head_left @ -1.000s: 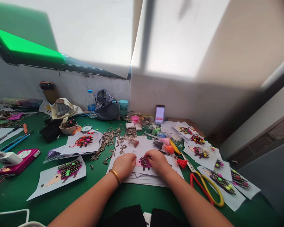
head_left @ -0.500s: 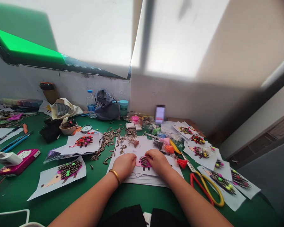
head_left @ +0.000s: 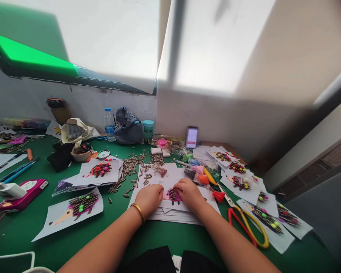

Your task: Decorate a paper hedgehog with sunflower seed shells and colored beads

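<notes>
Beside scissors, seed-spined hedgehog pictures.

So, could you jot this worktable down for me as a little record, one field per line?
Table: green
Left hand: by the snout of a pink hedgehog picture
Right hand: at its back
Grip: unclear
Loose seeds: mostly beyond the left hand
Scissors: right side, handles spread
Other hedgehog pictures: both sides
Phone: propped by the wall

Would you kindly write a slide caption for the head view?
Head view: the right hand touches a pink seed-covered hedgehog; the left hand rests beside it, scissors to the right.
</notes>
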`<state>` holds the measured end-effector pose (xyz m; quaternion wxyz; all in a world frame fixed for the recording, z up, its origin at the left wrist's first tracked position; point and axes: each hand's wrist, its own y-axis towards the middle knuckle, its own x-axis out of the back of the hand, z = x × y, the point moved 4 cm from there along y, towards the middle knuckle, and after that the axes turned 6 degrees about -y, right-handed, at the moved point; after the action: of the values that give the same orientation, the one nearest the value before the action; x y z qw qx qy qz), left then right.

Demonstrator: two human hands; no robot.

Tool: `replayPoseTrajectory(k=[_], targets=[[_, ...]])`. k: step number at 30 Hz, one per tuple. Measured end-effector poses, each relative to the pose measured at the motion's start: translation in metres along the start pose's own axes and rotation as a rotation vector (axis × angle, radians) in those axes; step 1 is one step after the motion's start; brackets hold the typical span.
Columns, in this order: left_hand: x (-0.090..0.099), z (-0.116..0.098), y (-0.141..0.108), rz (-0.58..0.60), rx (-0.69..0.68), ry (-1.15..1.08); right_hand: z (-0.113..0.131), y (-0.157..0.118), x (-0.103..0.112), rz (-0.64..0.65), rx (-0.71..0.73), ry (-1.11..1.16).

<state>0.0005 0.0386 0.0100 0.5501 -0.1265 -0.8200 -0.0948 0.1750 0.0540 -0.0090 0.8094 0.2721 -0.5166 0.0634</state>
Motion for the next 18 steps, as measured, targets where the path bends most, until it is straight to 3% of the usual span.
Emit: replayPoseTrajectory(k=[12, 18], targets=[[0.001, 0.005, 0.003, -0.027, 0.026, -0.066, -0.006, -0.003, -0.002, -0.021, -0.001, 0.040], [0.012, 0.021, 0.010, -0.152, 0.105, -0.483, -0.038, -0.011, 0.027, -0.182, -0.206, 0.147]])
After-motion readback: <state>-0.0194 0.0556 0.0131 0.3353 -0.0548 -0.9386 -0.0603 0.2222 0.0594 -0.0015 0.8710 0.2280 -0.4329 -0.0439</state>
